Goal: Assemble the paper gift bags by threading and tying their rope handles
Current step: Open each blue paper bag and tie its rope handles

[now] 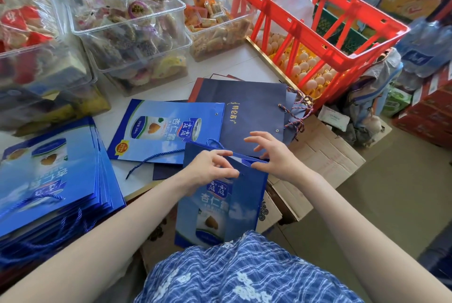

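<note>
A: Status of your hands?

B: Your left hand (212,168) pinches at the near face of the blue gift bag (220,204), fingertips right at the eyelet hole (242,174) below the top fold. Your right hand (271,153) steadies the bag's right top corner with thumb and lower fingers; its upper fingers are spread and free. The bag stands upright against your lap, mouth slightly open, just off the near edge of the tabletop (244,62).

A: How will it handle?

B: Judged light and fairly stiff: glossy coated paper, creased sides, folded and reinforced top band. The gloss likely slips under dry fingers, and the panel would crease if squeezed mid-face. Take hold at the top band beside the eyelet, where the paper is doubled.

A: The rope?

B: Twisted blue cord, soft and limp. One length (151,159) trails across the tabletop to the left, and a small loop (215,142) rises behind the bag's far rim. Whether a cord end is in your left fingertips, I cannot tell. Grip the cord close to its tip, or it will likely buckle at the hole.

A: Other stock?

B: Flat stack of corded bags (53,180) near left; one flat bag (168,129) and dark navy bags (247,111) farther back.
</note>
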A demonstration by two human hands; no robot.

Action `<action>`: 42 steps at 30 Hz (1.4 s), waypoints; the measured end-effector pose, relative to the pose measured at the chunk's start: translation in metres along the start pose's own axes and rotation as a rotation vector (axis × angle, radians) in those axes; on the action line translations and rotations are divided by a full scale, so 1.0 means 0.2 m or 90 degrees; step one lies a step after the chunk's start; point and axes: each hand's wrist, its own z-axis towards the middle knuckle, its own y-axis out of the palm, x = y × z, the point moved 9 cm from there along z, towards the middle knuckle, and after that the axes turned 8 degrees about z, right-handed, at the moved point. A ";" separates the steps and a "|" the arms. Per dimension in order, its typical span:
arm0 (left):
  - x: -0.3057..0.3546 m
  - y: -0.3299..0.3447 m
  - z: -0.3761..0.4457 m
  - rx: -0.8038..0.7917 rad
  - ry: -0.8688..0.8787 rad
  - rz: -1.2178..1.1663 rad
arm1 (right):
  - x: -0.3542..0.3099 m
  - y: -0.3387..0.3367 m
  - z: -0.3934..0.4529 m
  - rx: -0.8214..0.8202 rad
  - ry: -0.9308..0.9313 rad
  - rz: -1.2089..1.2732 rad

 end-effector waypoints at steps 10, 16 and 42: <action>-0.07 -0.09 -0.02 -0.009 -0.059 -0.280 | -0.04 0.15 -0.01 -0.165 0.101 0.149; -0.11 -0.04 -0.06 -0.040 -0.060 -0.418 | -0.06 0.13 -0.01 -0.147 0.089 0.099; -0.08 -0.27 0.00 0.174 -0.064 -0.039 | -0.32 0.17 0.17 0.040 -0.031 0.071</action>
